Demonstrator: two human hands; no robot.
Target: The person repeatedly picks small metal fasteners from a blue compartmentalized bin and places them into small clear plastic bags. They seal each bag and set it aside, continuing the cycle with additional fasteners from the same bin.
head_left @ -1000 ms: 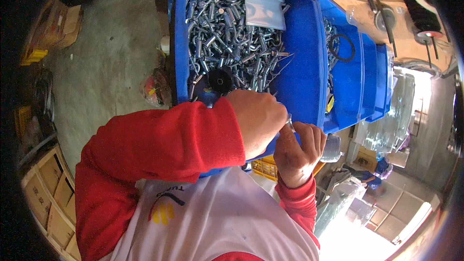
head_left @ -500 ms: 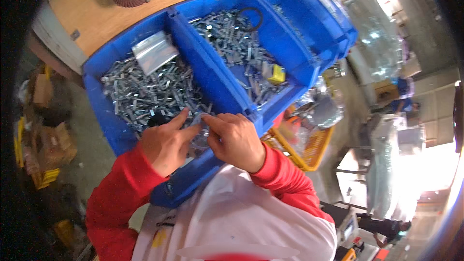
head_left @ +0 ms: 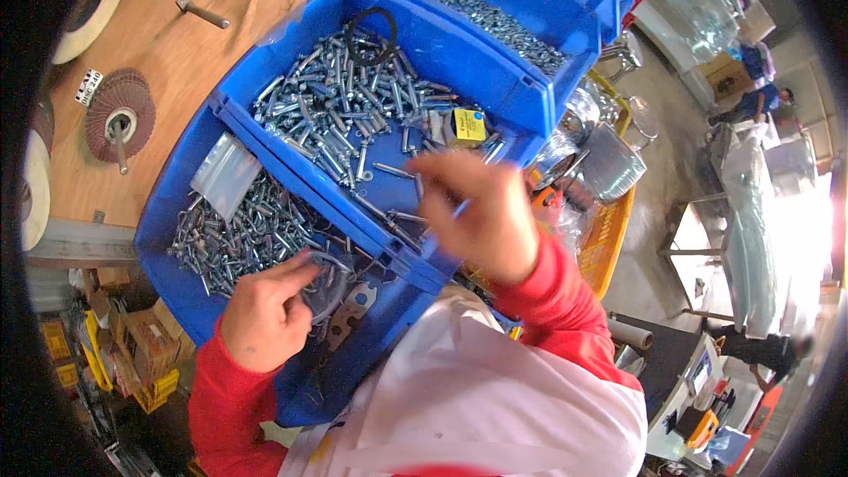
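My left hand (head_left: pixel 269 309) is closed at the fingertips on a small clear plastic bag (head_left: pixel 329 290), held above the near blue bin (head_left: pixel 190 296). Metal bolts (head_left: pixel 252 234) fill much of that bin, and a stack of clear plastic bags (head_left: pixel 226 175) lies on them. My right hand (head_left: pixel 481 212) is over the front of the middle blue bin (head_left: pixel 353 199), smeared by motion; its fingers and anything in them cannot be made out. Expansion anchor bolts (head_left: pixel 349 110) lie loose in the middle bin, beside a black ring (head_left: pixel 372 35) and a small yellow box (head_left: pixel 469 124).
A third blue bin holds smaller fasteners (head_left: pixel 495 22). A notched flat metal piece (head_left: pixel 353 311) lies in the near bin's front. Behind, a wooden board (head_left: pixel 208 62) carries a flap disc (head_left: pixel 119 119). A yellow crate (head_left: pixel 609 243) stands at right. Two people appear at far right.
My hands were together at the plastic bag; now they are apart. My right hand has moved right and away over the middle bin, while my left keeps the bag. The view has shifted.
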